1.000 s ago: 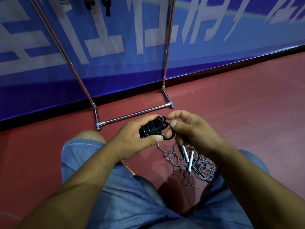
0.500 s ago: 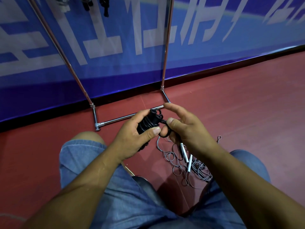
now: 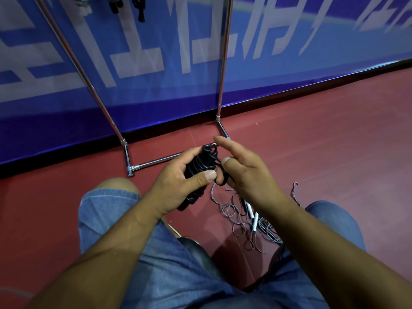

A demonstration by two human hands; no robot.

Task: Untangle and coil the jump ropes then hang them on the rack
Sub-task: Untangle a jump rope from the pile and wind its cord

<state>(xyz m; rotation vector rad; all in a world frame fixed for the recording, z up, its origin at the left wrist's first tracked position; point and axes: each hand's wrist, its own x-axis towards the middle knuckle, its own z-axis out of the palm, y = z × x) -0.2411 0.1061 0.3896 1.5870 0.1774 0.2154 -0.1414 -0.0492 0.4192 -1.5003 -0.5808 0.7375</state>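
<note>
Low over the red floor (image 3: 323,152), between the person's knees, the left hand (image 3: 176,188) has a tight grip on the black jump rope (image 3: 198,168): fingers and thumb curl round a thick, glossy bundle of coils, the thumb pressed across its front, and the bundle's lower end pokes out under the palm. The right hand (image 3: 247,175) touches the same rope, its grip narrow, thumb and a lower finger pinching a small black loop at the bundle's side while the forefinger sticks out straight above it. How the loop runs behind the fingers is hidden. On the floor just beyond the right wrist lies the grey jump rope (image 3: 240,226), thin cord in a loose snarl with slim white handles (image 3: 254,221) among it; part of it is covered by the right forearm. Beyond the hands stands the rack (image 3: 156,161), shiny metal tubing whose poles rise out of frame against a blue banner (image 3: 289,70). Dark hanging pieces (image 3: 139,7) at the top edge are cut off and hard to make out. Denim shorts (image 3: 107,210) cover both thighs.
</note>
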